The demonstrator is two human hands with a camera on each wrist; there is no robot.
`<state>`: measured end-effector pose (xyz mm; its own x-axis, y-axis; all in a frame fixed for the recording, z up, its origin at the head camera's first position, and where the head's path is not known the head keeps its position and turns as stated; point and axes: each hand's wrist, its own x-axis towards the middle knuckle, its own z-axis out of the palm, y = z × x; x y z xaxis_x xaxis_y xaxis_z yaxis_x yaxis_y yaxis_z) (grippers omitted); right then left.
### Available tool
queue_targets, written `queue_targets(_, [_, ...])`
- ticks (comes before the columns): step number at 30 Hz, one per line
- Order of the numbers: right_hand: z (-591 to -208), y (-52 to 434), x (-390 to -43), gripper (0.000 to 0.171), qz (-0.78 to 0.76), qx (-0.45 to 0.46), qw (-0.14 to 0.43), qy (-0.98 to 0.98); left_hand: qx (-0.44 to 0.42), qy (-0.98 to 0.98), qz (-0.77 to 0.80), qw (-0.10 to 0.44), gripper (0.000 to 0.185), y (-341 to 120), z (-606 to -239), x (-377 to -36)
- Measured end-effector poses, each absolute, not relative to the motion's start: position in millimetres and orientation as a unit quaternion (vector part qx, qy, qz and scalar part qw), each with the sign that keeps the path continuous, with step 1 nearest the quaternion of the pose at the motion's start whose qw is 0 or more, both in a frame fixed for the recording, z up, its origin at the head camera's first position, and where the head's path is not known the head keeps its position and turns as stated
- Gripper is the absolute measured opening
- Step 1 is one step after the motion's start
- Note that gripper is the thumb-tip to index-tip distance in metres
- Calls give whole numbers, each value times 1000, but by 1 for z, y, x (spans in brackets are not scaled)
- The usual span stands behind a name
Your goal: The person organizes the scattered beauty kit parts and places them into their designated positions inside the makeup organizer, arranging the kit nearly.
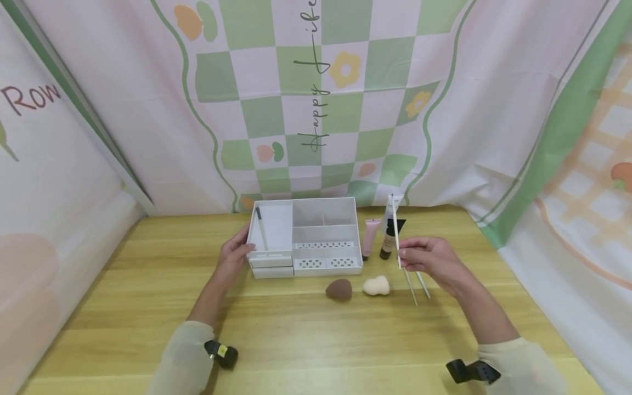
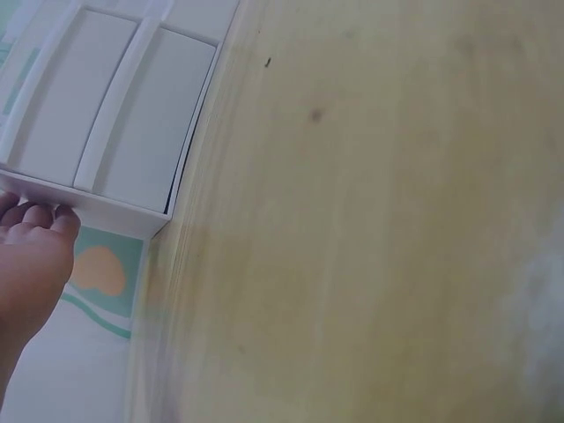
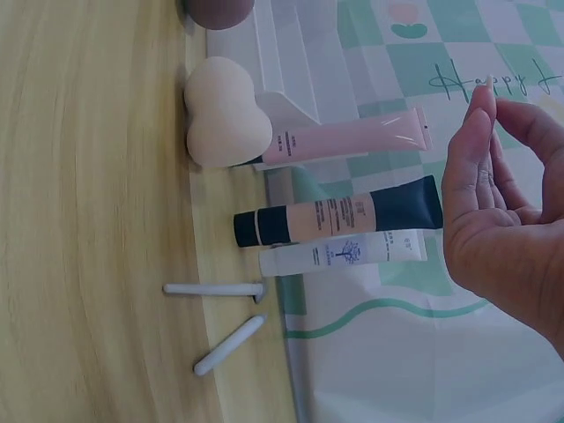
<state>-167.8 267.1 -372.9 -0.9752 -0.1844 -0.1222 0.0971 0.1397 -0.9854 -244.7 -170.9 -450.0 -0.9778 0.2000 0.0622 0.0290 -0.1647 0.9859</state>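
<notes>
Right hand [image 1: 434, 262] pinched thin white stick [image 1: 395, 233] mid-shaft; light, stiff, likely slippery. Left hand [image 1: 232, 258] fingers relaxed against organizer [image 1: 323, 211].

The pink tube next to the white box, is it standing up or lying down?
Standing up. The pink plastic tube stands upright on its dark cap on the wooden table, right beside the white plastic organiser box, in the head view.
</notes>
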Motion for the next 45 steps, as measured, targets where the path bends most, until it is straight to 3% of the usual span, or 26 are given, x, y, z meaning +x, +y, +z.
queue_targets(40, [-372, 220, -185, 9, -666, -46, 137, 732, 81, 638, 763, 59, 66, -170, -448, -244])
queue_targets(45, [-373, 211, -188, 22, -654, -56, 141, 741, 83, 636, 765, 58, 66, -170, -448, -244])
